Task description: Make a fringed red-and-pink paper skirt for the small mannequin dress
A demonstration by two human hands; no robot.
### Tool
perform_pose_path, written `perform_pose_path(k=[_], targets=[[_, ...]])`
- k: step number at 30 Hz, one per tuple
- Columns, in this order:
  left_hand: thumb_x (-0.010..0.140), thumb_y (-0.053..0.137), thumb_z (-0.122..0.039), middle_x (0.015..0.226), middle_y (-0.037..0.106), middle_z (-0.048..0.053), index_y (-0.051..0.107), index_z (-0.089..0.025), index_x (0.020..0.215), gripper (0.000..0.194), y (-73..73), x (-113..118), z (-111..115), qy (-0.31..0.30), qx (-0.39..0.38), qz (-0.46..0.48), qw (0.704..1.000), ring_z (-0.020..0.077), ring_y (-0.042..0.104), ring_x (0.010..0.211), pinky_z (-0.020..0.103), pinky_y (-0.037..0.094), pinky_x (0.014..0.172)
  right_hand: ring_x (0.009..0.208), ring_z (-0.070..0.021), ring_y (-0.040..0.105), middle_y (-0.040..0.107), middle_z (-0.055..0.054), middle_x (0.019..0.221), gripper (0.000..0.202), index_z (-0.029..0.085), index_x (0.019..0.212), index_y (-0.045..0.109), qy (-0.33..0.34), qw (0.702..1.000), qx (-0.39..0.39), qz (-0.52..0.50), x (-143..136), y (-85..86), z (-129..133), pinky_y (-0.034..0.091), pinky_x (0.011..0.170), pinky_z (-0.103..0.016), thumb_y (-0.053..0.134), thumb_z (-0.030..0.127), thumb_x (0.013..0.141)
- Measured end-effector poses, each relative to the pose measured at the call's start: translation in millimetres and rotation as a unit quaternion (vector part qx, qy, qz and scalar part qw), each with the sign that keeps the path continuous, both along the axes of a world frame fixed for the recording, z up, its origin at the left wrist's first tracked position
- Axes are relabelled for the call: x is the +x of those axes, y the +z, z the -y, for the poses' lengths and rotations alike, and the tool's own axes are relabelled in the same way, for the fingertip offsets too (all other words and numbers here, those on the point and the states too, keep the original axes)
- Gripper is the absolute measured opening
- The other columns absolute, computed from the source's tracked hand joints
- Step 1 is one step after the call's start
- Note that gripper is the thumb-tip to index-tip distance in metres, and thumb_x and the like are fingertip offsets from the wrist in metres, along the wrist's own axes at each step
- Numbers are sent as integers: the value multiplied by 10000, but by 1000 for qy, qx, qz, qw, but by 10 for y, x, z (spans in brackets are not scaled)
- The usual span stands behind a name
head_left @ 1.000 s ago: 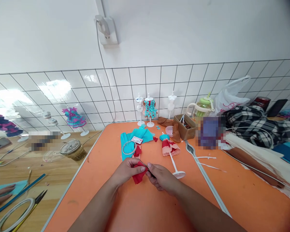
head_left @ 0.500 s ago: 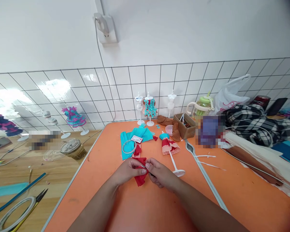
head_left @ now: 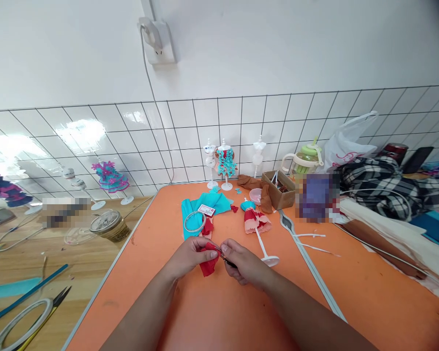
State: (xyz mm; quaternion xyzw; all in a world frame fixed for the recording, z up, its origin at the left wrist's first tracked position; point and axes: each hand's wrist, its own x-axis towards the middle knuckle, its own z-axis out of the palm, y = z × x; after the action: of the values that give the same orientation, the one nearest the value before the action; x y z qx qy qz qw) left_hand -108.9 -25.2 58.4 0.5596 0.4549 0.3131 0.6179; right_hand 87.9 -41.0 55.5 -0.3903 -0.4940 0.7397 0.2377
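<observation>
My left hand (head_left: 192,257) pinches a piece of red fabric (head_left: 209,267), which hangs below its fingers. Close to its right, my right hand (head_left: 242,262) is closed around small dark scissors (head_left: 228,262), their tips at the edge of the red fabric. Behind my left hand lies turquoise fabric (head_left: 188,207) with a metal ring (head_left: 195,222) and a small labelled card (head_left: 207,210) on it. A small dress form (head_left: 257,226) in red, pink and turquoise lies beyond my right hand.
More dress forms (head_left: 226,163) stand by the tiled wall. A cardboard box (head_left: 282,195) and a green-lidded bottle (head_left: 309,158) are at the back right. A zipper (head_left: 314,270) crosses the orange table (head_left: 205,317). A glass jar (head_left: 110,226) and yellow snips (head_left: 44,325) are on the left.
The red fabric has shifted slightly left and hangs more narrowly from my left hand. A small gap now shows between my hands, with more of the scissors visible.
</observation>
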Motion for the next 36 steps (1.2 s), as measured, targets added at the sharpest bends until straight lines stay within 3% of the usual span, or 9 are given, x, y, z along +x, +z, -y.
perform_pose_path(k=[10, 18, 26, 30, 36], targets=[[676, 780, -401, 756, 678, 41, 756, -151, 797, 278, 40, 10, 4, -6, 28, -32, 999, 138, 555, 681, 247, 430, 634, 429, -71, 227, 377, 95, 505, 401, 249, 860, 381, 0, 1000, 4, -16, 10, -32, 15, 148, 382, -159, 391, 647, 902], [747, 707, -434, 648, 656, 32, 730, -134, 727, 302, -37, 106, 14, -83, 89, -90, 989, 134, 540, 610, 248, 409, 587, 415, -75, 248, 371, 100, 502, 401, 254, 926, 407, -15, 1000, 0, -5, -49, -107, 13, 135, 379, -160, 398, 654, 893], [738, 710, -447, 602, 622, 15, 692, -131, 653, 327, -94, 131, 5, -59, 98, -92, 989, 117, 507, 570, 236, 386, 547, 401, -69, 209, 304, 121, 478, 379, 255, 923, 389, -55, 998, 41, 1, -92, -94, 10, 138, 375, -167, 428, 631, 890], [712, 723, -475, 639, 653, 23, 721, -143, 684, 333, -94, 141, 2, -44, 92, -94, 990, 132, 546, 600, 240, 417, 562, 397, -63, 225, 278, 121, 492, 397, 242, 1009, 430, -59, 995, 76, 7, -93, -81, 16, 162, 389, -164, 418, 623, 899], [705, 732, -471, 702, 708, 52, 753, -150, 734, 323, -63, 130, -2, -57, 83, -91, 991, 172, 614, 675, 269, 471, 633, 396, -70, 231, 334, 106, 492, 483, 252, 1114, 455, -55, 998, 29, -10, -83, -111, 15, 132, 378, -156, 394, 673, 884]])
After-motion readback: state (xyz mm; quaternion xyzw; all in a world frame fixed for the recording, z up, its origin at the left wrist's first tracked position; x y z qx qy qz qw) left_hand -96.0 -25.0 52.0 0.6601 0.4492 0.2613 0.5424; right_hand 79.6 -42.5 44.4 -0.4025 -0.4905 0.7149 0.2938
